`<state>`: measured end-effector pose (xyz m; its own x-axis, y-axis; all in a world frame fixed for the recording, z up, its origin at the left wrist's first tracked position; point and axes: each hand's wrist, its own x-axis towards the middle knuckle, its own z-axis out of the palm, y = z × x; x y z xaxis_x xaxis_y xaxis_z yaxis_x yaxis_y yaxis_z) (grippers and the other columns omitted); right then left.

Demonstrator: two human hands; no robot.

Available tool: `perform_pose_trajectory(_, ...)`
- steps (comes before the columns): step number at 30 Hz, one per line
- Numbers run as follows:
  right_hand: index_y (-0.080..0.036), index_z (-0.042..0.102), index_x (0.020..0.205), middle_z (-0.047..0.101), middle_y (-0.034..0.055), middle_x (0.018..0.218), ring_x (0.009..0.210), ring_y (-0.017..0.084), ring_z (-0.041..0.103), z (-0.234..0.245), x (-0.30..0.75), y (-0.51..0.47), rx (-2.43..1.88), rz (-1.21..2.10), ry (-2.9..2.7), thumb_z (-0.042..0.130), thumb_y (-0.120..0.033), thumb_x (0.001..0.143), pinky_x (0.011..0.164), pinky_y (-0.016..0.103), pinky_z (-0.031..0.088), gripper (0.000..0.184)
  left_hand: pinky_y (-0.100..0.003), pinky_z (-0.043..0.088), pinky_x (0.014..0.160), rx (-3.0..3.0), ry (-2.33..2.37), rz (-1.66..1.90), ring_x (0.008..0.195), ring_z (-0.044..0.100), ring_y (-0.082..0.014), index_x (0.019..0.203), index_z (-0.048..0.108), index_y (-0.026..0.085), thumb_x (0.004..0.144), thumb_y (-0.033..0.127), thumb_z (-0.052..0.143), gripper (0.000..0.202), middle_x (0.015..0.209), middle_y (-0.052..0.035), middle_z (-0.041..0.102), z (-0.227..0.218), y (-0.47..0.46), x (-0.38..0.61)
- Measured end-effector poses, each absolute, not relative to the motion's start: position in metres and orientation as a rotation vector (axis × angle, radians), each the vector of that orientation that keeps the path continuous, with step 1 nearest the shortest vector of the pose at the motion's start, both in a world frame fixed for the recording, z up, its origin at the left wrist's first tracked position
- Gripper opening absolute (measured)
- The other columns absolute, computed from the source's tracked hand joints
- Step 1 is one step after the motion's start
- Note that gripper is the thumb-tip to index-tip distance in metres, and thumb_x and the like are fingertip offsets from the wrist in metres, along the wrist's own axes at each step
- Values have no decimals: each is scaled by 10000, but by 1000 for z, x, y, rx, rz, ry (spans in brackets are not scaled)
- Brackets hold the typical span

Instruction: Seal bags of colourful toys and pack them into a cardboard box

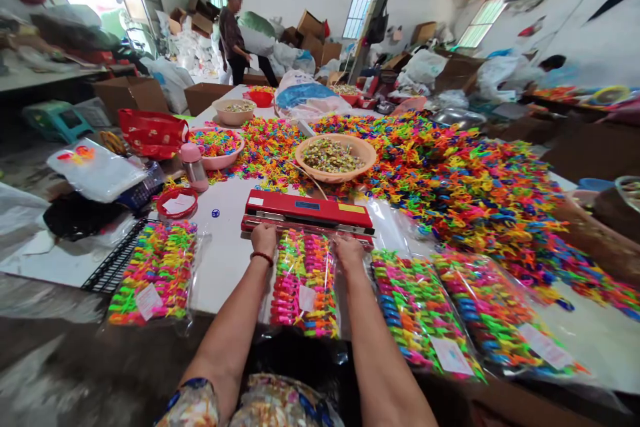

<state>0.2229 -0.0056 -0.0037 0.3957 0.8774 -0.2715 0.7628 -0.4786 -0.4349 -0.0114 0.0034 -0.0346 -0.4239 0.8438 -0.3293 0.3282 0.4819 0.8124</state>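
Standing at the white table (225,260), the person presses both hands at the mouth of a clear bag of bright plastic pieces (305,283), right against the front edge of the red heat sealer (307,211). Left hand (263,239) and right hand (349,250) sit at the bag's two top corners, fingers curled down together on the film — whether they pinch it or only pin it flat I cannot tell, since the fingertips are tucked under the sealer's bar. Three filled bags lie alongside: one to the left (155,273) partly over a black wire rack (113,263), two to the right (417,310) and (493,310). Beyond the sealer a tan bowl (335,157) of small mixed bits stands in a huge heap of neon pieces (465,187) that spreads across the far half of the table. A pink bowl (217,147), a small pink bottle (194,167) and a red bag (153,132) stand to the left. Cardboard boxes and sacks crowd the back wall, where another person (235,33) stands; someone at the far right is half hidden — only a dark head shows. The table's near edge blurs into dark.
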Motion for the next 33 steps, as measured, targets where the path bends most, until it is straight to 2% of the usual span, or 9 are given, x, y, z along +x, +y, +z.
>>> perform_pose_trajectory(5,-96,699,1130,677,154,1104,1061,266,619,10,224,0,-2469,750,-1355,519,-402,985,797,296,390,383,-253,348,677,857,1991,992,698,542,-136,692,634,156,888,262,546,239,723,-33,651,-20,3,1)
perform_pose_trajectory(9,-123,608,1119,656,116,1100,1028,241,599,28,220,-6,-2353,461,-1452,593,-364,941,799,292,369,300,-237,387,673,738,1934,1034,720,591,-135,707,627,140,889,242,575,216,741,-54,671,-13,-1,6)
perform_pose_trajectory(12,-144,601,943,648,63,952,881,182,573,41,211,4,-2085,424,-1738,590,-326,953,749,267,355,183,-226,411,628,647,1899,1068,696,617,-131,892,581,133,883,220,578,88,803,-59,686,-15,-2,8)
perform_pose_trajectory(15,-138,614,849,641,36,845,783,143,548,48,203,25,-1976,603,-1958,642,-291,924,705,244,346,173,-211,450,609,595,1817,1081,678,655,-122,1064,464,151,844,127,519,229,847,-38,698,-21,-4,7)
perform_pose_trajectory(20,-127,673,848,662,56,844,788,150,567,57,198,47,-2119,721,-2267,663,-316,903,671,250,335,198,-255,472,724,741,1867,1025,804,673,-169,929,467,158,774,60,540,198,877,-62,682,-12,-11,-6)
perform_pose_trajectory(23,-118,680,826,651,63,804,752,139,553,59,197,49,-2125,726,-2413,638,-323,914,652,251,331,228,-299,448,820,1060,2129,921,936,647,-209,974,538,175,851,110,498,145,946,-69,674,11,-9,-13)
perform_pose_trajectory(25,-122,681,804,631,56,758,712,129,531,57,196,49,-2141,727,-2477,634,-327,912,624,253,323,237,-318,447,866,1264,2217,789,1004,637,-223,1031,590,187,883,130,446,214,1014,-65,680,27,-2,-15)
perform_pose_trajectory(29,-119,698,809,615,54,744,678,120,512,56,193,51,-2151,725,-2533,667,-323,883,592,248,318,220,-391,442,951,1558,2236,326,1161,578,-300,1068,704,157,877,178,477,297,1152,-114,670,47,21,-16)
perform_pose_trajectory(33,-111,711,814,622,62,748,676,129,533,63,189,50,-2146,720,-2537,675,-274,854,570,250,307,171,-425,432,960,1628,2143,30,1124,610,-311,1076,729,113,874,193,515,304,1124,-156,684,45,45,-15)
